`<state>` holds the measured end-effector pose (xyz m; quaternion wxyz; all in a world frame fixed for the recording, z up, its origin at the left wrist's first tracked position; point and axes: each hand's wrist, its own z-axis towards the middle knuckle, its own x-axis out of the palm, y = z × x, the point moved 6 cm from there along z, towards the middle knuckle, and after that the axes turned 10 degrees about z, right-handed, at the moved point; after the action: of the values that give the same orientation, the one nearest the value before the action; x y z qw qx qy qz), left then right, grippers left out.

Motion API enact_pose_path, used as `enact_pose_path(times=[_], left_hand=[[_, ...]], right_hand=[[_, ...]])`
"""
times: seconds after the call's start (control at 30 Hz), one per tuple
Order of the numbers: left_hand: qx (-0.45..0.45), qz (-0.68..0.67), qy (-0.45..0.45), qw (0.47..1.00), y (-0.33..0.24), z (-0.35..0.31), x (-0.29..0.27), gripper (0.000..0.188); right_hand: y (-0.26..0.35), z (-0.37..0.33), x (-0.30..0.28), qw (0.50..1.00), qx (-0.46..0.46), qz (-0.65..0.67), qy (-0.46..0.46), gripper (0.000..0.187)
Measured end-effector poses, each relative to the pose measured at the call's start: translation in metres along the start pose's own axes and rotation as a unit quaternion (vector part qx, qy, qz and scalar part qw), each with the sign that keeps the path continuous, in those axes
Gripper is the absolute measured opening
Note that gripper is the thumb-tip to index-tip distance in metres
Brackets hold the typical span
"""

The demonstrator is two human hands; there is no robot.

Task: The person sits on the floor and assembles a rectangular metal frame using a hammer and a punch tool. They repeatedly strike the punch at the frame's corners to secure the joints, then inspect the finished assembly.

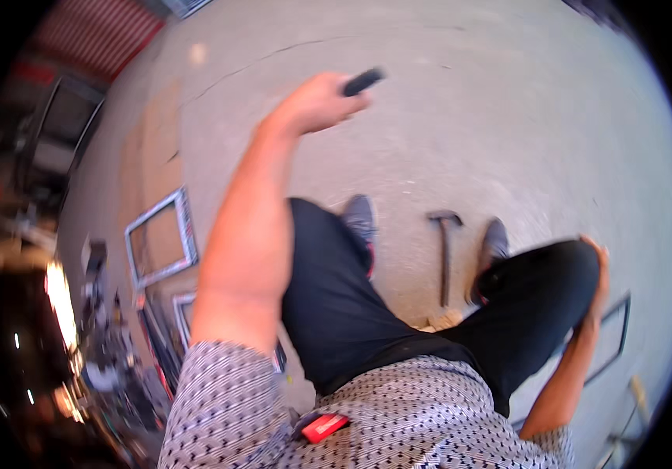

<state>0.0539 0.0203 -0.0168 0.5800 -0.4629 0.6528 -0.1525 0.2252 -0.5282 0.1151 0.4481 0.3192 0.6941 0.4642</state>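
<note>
Closed grip: left hand (320,102) wrapped around a black object (363,82), blurred, extended over the floor (539,117) beyond the shoes (360,219). Right hand (602,280) rests against the right knee (574,266); how far its fingers spread cannot be told. Hammer (445,262) lies between the shoes; frame (187,227) at left.

Black object (364,81), short and oblong, blurred in outline, its exact kind indistinct. It is gripped in the left hand (322,103), whose fingers hide part of it; the exposed portion projects beyond the fist, tilted toward the upper right, above the grey floor (523,133).
</note>
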Motion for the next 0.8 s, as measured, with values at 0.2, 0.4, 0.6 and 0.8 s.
enact_pose_path(times=[0.2,0.4,0.6,0.8], left_hand=[[-0.068,0.093,-0.156,0.981,0.038,-0.094,-0.156,0.044],[-0.155,0.111,-0.447,0.874,0.172,-0.143,-0.101,0.038],[-0.368,0.059,-0.359,0.855,0.293,-0.234,0.022,0.026],[-0.553,0.051,-0.271,0.786,0.383,-0.351,0.137,0.033]], right_hand=[[-0.022,-0.026,0.174,0.993,-0.060,-0.022,0.104,0.043],[-0.007,0.030,0.195,0.967,-0.049,-0.141,0.205,0.037],[-0.001,0.060,0.206,0.972,-0.025,-0.119,0.199,0.036],[0.000,0.074,0.209,0.974,0.004,-0.104,0.201,0.035]])
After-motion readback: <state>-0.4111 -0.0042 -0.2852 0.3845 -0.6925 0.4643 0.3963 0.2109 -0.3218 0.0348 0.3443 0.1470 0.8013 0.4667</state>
